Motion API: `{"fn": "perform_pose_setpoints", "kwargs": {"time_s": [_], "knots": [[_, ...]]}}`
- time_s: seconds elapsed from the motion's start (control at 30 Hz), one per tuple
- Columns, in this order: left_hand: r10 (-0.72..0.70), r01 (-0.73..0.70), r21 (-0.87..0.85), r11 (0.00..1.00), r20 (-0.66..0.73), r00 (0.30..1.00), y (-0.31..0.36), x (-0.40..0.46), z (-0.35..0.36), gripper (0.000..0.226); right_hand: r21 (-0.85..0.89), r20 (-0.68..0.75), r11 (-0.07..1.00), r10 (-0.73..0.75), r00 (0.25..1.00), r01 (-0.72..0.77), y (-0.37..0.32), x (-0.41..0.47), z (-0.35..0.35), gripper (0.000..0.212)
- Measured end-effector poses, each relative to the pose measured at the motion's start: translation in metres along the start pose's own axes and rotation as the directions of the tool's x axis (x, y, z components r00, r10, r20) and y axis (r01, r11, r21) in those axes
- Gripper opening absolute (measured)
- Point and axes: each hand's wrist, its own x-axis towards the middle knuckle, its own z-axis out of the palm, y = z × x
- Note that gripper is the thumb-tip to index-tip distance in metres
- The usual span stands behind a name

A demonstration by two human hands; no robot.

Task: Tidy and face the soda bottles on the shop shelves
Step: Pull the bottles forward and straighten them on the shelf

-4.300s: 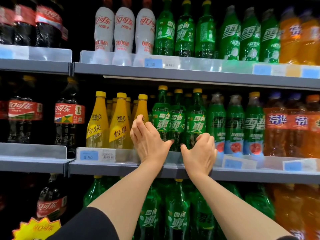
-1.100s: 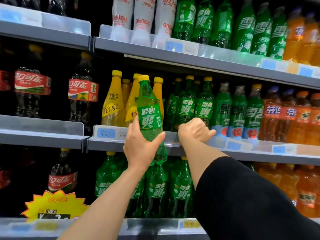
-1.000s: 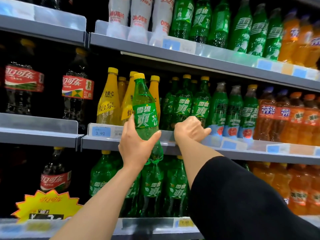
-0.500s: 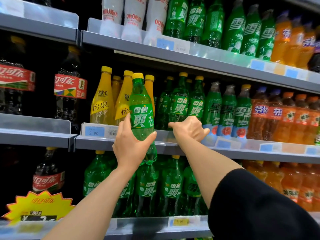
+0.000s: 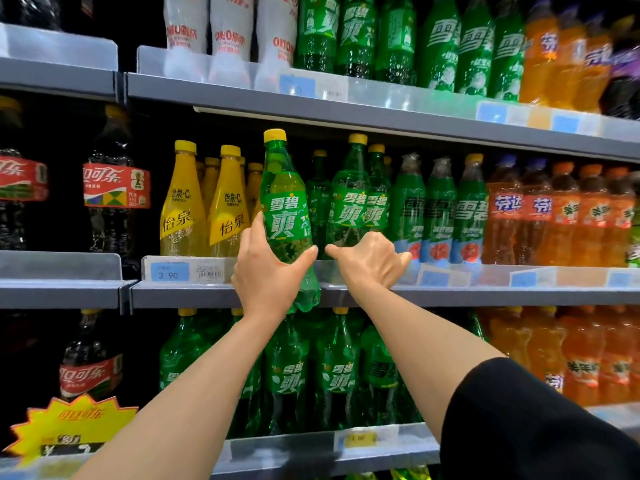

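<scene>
Two bare hands reach up to the grey metal middle shelf point(image 5: 180, 296) with its clear plastic front strip. The left hand point(image 5: 268, 271) holds a green plastic soda bottle with a yellow cap and green label point(image 5: 285, 216); its grip is closed round the lower body, thumb on the right side and fingers on the left. This bottle stands upright in front of the shelf's front edge, its base hanging below that edge, label facing outward. The right hand point(image 5: 369, 263) rests at the front edge just beside it, thumb pointing toward the held bottle; its fingers are curled, maybe over the plastic strip, but the view does not show clearly if they hold anything. Behind this hand stands a row of green bottles with yellow caps point(image 5: 360, 202) on the shelf. Toward the left end of the same shelf stand yellow bottles with yellow caps point(image 5: 204, 209), and toward the right end orange soda bottles point(image 5: 568, 216). A black sleeve point(image 5: 540, 424) covers the right upper arm.
</scene>
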Motion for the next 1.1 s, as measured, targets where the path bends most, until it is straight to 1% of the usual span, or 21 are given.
{"fn": "perform_pose_setpoints", "kwargs": {"time_s": [0.13, 0.3, 0.4, 0.43, 0.5, 0.57, 0.6, 0.7, 0.8, 0.93, 1.1], "knots": [[-0.016, 0.016, 0.002, 1.0, -0.006, 1.0, 0.003, 0.002, 0.005, 0.091, -0.011, 0.013, 1.0, -0.025, 1.0, 0.025, -0.001, 0.003, 0.002, 0.048], [-0.032, 0.032, 0.017, 0.999, 0.022, 0.999, 0.003, 0.0, 0.008, 0.093, -0.023, 0.034, 0.999, -0.041, 0.999, 0.042, 0.0, 0.003, 0.006, 0.05], [-0.046, 0.046, 0.016, 0.999, 0.027, 0.999, -0.001, -0.001, 0.01, 0.093, 0.009, 0.042, 0.999, -0.039, 0.998, 0.039, 0.005, 0.002, 0.007, 0.052], [-0.057, 0.056, 0.016, 0.998, 0.03, 0.998, -0.002, -0.002, 0.011, 0.093, 0.032, 0.027, 0.999, -0.043, 0.999, 0.042, 0.007, 0.001, 0.009, 0.054], [-0.068, 0.068, 0.014, 0.998, 0.037, 0.997, -0.004, -0.004, 0.011, 0.093, 0.107, -0.079, 0.993, -0.039, 0.996, 0.048, 0.016, -0.001, 0.012, 0.059], [-0.063, 0.063, 0.007, 0.998, 0.04, 0.997, -0.006, -0.004, 0.012, 0.093, 0.169, -0.208, 0.985, -0.004, 0.978, 0.04, 0.028, 0.002, 0.011, 0.056], [-0.06, 0.059, 0.006, 0.998, 0.043, 0.997, -0.007, -0.005, 0.012, 0.093, 0.159, -0.222, 0.987, 0.019, 0.975, 0.017, 0.034, 0.005, 0.01, 0.054], [-0.051, 0.05, 0.009, 0.999, 0.053, 0.997, -0.008, -0.004, 0.012, 0.093, 0.043, -0.155, 0.998, 0.046, 0.987, -0.04, 0.044, 0.015, 0.011, 0.056], [-0.039, 0.039, 0.005, 0.999, 0.053, 0.998, -0.009, -0.004, 0.013, 0.093, -0.021, -0.137, 0.998, 0.06, 0.989, -0.064, 0.041, 0.018, 0.012, 0.053], [-0.053, 0.053, -0.015, 0.998, 0.044, 0.998, -0.012, -0.003, 0.015, 0.091, -0.056, -0.117, 0.992, 0.102, 0.988, -0.109, 0.037, 0.024, 0.013, 0.05], [-0.069, 0.069, -0.025, 0.997, 0.025, 0.997, -0.016, -0.001, 0.017, 0.089, -0.02, -0.086, 0.991, 0.133, 0.987, -0.135, 0.035, 0.029, 0.015, 0.052]]}}
